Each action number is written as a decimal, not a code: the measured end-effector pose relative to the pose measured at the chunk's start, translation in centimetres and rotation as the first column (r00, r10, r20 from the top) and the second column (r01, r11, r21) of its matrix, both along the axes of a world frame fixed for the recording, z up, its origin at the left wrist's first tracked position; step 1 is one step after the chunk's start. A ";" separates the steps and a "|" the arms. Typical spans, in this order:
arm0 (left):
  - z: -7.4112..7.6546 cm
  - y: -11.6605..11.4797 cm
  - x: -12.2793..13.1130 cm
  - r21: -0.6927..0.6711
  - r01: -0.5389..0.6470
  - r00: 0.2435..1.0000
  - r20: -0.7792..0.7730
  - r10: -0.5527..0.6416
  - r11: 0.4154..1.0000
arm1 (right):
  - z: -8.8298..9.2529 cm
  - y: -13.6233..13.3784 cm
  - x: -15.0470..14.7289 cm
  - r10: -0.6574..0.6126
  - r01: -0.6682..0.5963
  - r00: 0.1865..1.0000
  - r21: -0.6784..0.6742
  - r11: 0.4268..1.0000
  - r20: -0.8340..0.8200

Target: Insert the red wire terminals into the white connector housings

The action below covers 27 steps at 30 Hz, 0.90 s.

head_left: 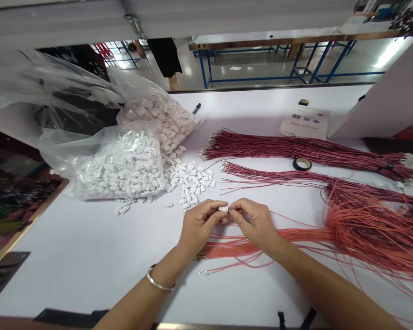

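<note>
1. L hand (pixel 201 224) grips a small white connector housing (pixel 223 209) btwn thumb & fingers; it's over the table (pixel 124 256), approx. mid-view.
2. Its long axis runs roughly L–R, one end toward R hand; can't tell which end is the mating face.
3. R hand (pixel 256 224): thumb & index closed in a pinch at the R end; can't tell what's in it.
4. Orange-red wires (pixel 306 235) run L–R below/behind the hands, crimped ends pointing L.
5. Loose white housings (pixel 191 183) lie just beyond L hand, beside a clear plastic bag (pixel 124 165) w/ more.
</note>
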State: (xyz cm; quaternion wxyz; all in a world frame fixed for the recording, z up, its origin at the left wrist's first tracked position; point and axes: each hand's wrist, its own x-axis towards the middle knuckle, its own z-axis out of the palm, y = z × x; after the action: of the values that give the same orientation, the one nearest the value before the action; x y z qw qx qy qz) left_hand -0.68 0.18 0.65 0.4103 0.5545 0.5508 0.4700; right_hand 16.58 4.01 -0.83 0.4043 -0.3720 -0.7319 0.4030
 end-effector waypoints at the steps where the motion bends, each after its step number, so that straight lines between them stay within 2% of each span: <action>1: 0.1 0.1 -0.1 0.005 0.012 1.000 -0.013 -0.012 1.000 | 0.1 0.0 0.0 -0.015 0.014 1.000 0.047 0.999 0.013; 6: 0.4 0.3 -0.2 0.028 0.041 0.994 -0.098 -0.038 0.999 | 0.2 0.0 -0.1 -0.030 0.029 1.000 0.148 0.989 0.009; 15: 0.7 0.0 0.2 -0.138 0.035 0.991 0.136 -0.017 0.990 | 0.3 -0.1 0.0 -0.009 0.008 1.000 0.132 0.991 0.011; 22: 0.7 0.0 -0.1 -0.134 0.020 0.991 0.131 -0.002 0.991 | 0.5 0.0 0.0 0.004 -0.003 1.000 0.117 0.993 -0.008; 24: 0.7 0.0 -0.1 -0.130 0.024 0.993 0.120 -0.009 0.991 | 0.4 0.0 0.0 0.004 -0.005 1.000 0.154 0.988 0.006; 27: 0.6 0.1 -0.1 -0.127 0.026 0.994 0.105 -0.013 0.992 | 0.3 0.1 0.0 0.004 -0.016 0.999 0.301 0.953 0.041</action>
State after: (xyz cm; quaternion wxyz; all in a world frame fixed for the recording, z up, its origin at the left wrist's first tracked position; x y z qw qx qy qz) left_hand -0.78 0.24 1.29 0.4777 0.5073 0.5522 0.4578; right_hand 16.61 4.15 -0.57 0.4397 -0.3102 -0.7946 0.2811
